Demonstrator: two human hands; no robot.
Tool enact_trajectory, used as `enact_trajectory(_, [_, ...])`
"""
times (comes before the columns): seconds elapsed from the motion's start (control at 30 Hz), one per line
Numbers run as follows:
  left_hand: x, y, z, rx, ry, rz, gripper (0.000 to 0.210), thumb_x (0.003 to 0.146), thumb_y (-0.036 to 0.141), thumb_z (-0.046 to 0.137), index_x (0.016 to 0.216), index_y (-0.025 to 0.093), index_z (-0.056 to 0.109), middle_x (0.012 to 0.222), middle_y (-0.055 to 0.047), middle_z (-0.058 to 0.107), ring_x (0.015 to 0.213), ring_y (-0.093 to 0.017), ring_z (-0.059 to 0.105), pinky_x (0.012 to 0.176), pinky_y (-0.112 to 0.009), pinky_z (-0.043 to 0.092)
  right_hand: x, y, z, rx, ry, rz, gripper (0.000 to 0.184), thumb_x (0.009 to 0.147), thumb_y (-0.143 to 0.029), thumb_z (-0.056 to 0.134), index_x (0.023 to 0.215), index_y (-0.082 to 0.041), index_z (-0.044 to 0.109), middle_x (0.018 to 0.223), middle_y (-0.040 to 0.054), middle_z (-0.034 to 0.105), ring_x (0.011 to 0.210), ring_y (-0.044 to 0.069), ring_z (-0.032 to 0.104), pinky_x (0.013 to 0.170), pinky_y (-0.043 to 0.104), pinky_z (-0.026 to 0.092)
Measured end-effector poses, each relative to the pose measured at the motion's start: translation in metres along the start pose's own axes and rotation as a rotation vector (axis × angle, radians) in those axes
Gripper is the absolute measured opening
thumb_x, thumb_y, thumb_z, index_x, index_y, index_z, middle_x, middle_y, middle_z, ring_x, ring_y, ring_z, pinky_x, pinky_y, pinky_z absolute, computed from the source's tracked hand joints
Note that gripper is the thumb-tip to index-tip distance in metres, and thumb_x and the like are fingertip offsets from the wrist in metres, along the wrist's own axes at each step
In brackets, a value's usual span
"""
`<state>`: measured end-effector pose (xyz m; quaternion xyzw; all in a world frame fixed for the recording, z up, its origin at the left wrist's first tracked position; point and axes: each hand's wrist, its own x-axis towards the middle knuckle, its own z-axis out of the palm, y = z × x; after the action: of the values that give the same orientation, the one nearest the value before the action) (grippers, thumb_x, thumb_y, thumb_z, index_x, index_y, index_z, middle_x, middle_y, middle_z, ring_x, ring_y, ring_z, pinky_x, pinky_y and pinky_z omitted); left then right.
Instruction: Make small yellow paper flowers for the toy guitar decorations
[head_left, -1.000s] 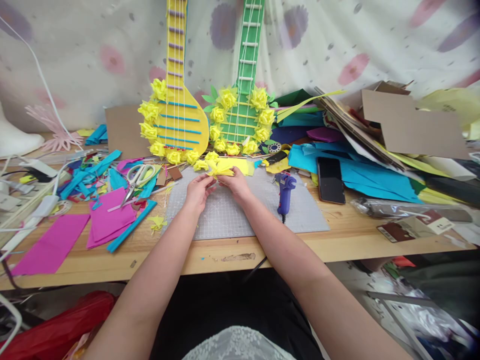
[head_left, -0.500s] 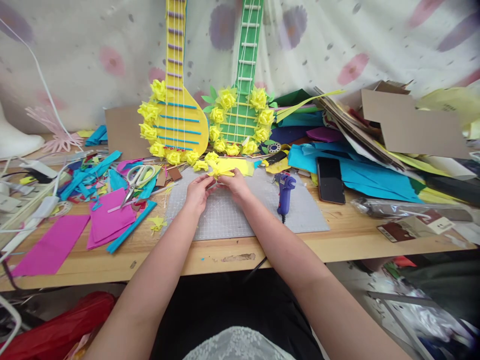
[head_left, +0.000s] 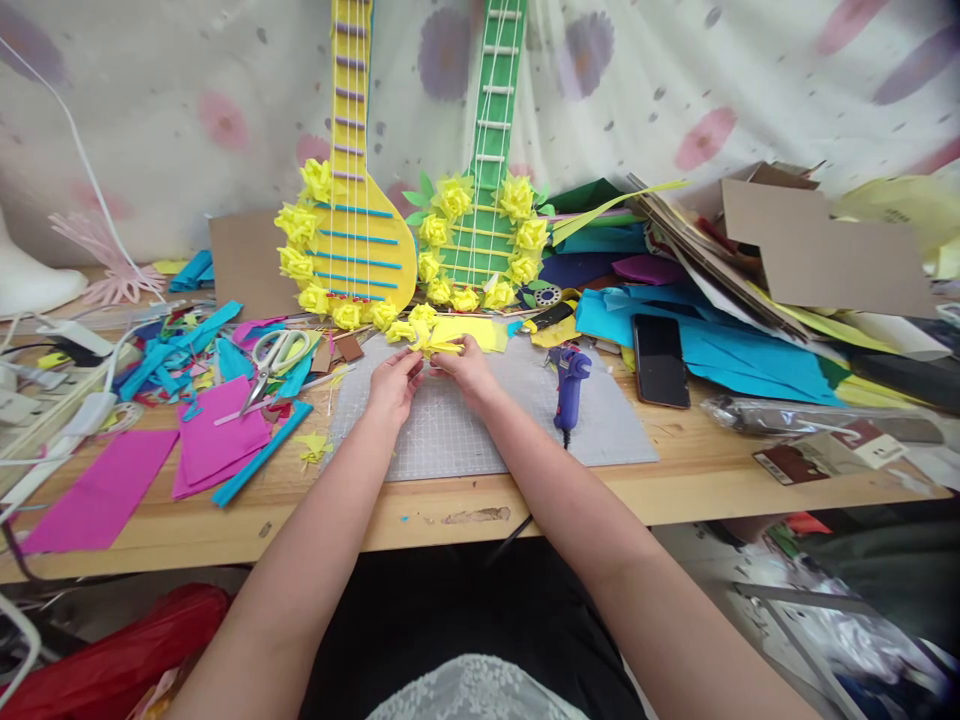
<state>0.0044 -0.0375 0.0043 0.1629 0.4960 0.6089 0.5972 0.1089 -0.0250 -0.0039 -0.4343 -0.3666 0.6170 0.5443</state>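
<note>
Both my hands meet over the grey cutting mat, pinching one piece of yellow crepe paper [head_left: 441,345] between them. My left hand [head_left: 395,384] has its fingers closed on the paper's left end; my right hand [head_left: 469,370] grips the right end. Just behind lie yellow paper flowers [head_left: 422,317] and a flat yellow sheet [head_left: 480,333]. A yellow paper guitar [head_left: 360,255] and a green paper guitar [head_left: 480,235], both trimmed with yellow flowers, lean upright at the back. The fingertips partly hide the held paper.
On the right of the cutting mat [head_left: 600,420] rests a blue glue gun [head_left: 571,388]. Beyond it lie a phone [head_left: 661,362] and blue paper [head_left: 750,350]. Scissors [head_left: 276,365], pink paper sheets [head_left: 225,435] and coloured scraps cover the left side. Cardboard [head_left: 832,245] is piled at the right.
My hands have shifted very slightly, and the yellow crepe paper between them sits a little lower. Everything else on the table stays where it was.
</note>
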Motion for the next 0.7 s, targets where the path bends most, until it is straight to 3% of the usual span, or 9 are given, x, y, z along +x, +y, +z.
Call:
enact_trajectory(0.23, [0.0001,0.0002,0.0009,-0.014,0.033,0.064,0.013,0.061,0.010,0.069,0.069,0.013,0.059,0.054,0.005,0.051,0.043,-0.002,0.042,0.040,-0.014,0.032,-0.0011,-0.0002,-0.0016,-0.019,-0.119,0.010,0.047,0.050,-0.020,0.071,0.081,-0.021,0.037,0.065,-0.0083,0.056,0.055,0.007,0.055,0.055,0.023,0.050])
enact_trajectory(0.53, [-0.0012,-0.0005,0.0009,0.011,0.037,0.103,0.021,0.055,0.016,0.075,0.069,0.012,0.060,0.054,0.006,0.050,0.041,-0.001,0.037,0.037,-0.015,0.028,-0.0009,0.0024,-0.0003,-0.167,-0.126,-0.027,0.045,0.056,-0.024,0.070,0.085,-0.020,0.036,0.059,-0.0070,0.057,0.047,0.006,0.051,0.043,0.016,0.037])
enact_trajectory(0.7, [0.0002,-0.0010,-0.0013,0.001,0.000,0.092,0.019,0.058,0.017,0.074,0.070,0.013,0.060,0.053,0.005,0.050,0.042,-0.002,0.039,0.040,-0.015,0.033,0.0013,0.0038,-0.0011,-0.152,-0.093,-0.028,0.048,0.055,-0.022,0.070,0.086,-0.020,0.034,0.059,-0.0066,0.058,0.047,0.006,0.052,0.042,0.016,0.035])
